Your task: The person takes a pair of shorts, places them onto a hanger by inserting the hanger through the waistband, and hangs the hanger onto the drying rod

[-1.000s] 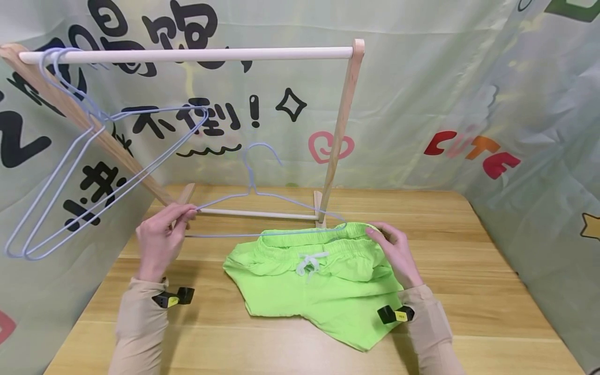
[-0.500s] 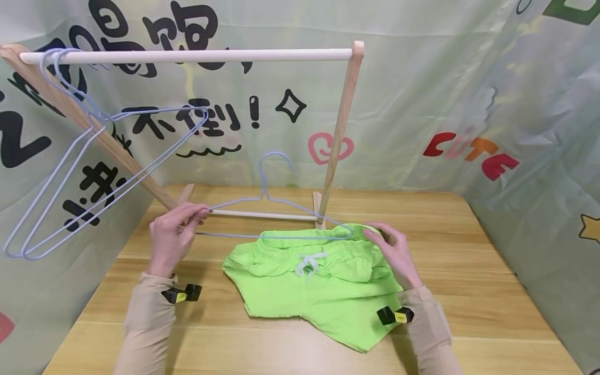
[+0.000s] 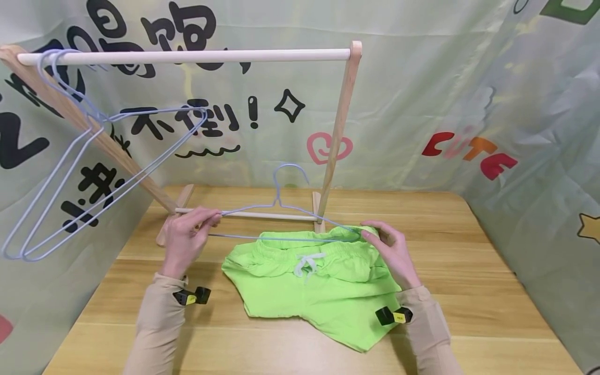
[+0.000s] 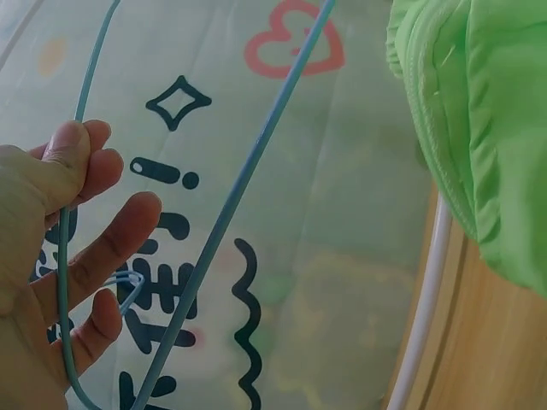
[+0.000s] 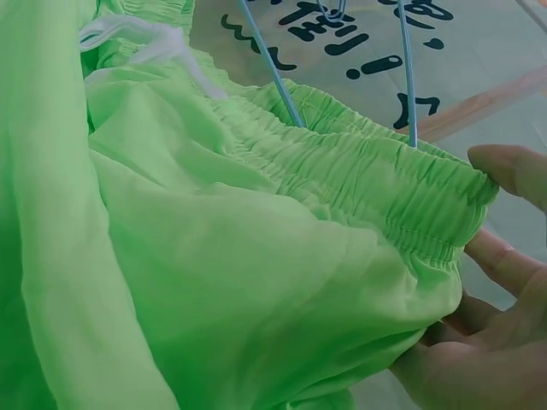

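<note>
Green shorts point(image 3: 304, 297) lie on the table point(image 3: 473, 291), the right end of their waistband point(image 5: 359, 179) pinched by the right hand point(image 3: 391, 252). The left hand point(image 3: 187, 242) pinches a blue hanger point(image 3: 277, 192) (its far end sits inside the waistband). Both sleeved forearms point(image 3: 157, 325) reach forward. The backdrop point(image 3: 398, 99) reads "CUTE" beside black Chinese characters.
</note>
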`<state>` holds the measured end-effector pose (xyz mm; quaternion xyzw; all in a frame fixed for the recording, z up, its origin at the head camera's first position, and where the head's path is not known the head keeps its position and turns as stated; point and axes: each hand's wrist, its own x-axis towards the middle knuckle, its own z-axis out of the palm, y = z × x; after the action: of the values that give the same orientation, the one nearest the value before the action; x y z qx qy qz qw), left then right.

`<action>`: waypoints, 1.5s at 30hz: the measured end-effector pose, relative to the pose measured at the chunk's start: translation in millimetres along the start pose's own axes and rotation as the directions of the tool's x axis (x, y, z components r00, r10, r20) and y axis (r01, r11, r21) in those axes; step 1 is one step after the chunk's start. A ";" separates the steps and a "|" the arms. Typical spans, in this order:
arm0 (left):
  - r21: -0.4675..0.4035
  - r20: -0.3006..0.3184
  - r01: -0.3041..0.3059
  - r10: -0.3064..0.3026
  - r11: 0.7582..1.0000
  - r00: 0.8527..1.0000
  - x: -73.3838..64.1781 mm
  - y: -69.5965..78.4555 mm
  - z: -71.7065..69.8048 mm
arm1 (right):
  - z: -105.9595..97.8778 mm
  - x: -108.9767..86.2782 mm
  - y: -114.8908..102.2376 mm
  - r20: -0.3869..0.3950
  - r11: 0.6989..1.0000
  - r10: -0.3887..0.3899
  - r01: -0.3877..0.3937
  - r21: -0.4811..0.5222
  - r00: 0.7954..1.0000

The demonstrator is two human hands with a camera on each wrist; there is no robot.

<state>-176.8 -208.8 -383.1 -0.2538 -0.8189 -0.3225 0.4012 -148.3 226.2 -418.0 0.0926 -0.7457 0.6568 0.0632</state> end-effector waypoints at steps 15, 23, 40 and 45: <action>0.026 0.063 -0.023 0.022 0.999 0.998 -1.2 6.5 12.0 | 0.3 0.0 -0.2 -0.009 1.000 -0.008 0.008 0.010 1.000; 0.016 0.074 -0.053 0.052 0.998 0.996 -3.4 13.8 22.1 | 3.6 -1.7 -2.2 0.004 0.999 -0.033 0.033 -0.026 0.999; -0.026 0.056 -0.039 0.040 0.999 0.998 -12.0 25.8 49.3 | 6.8 -1.2 1.1 0.008 0.998 -0.065 0.065 -0.025 0.998; -0.041 0.070 -0.036 0.039 0.999 0.997 -14.3 29.4 55.8 | 8.8 -1.1 0.7 0.010 0.997 -0.075 0.075 -0.012 0.997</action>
<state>-176.7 -150.7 -411.5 -0.2883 -0.8210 -0.3222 0.3728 -147.2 217.7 -420.1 0.1232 -0.7459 0.6490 0.0850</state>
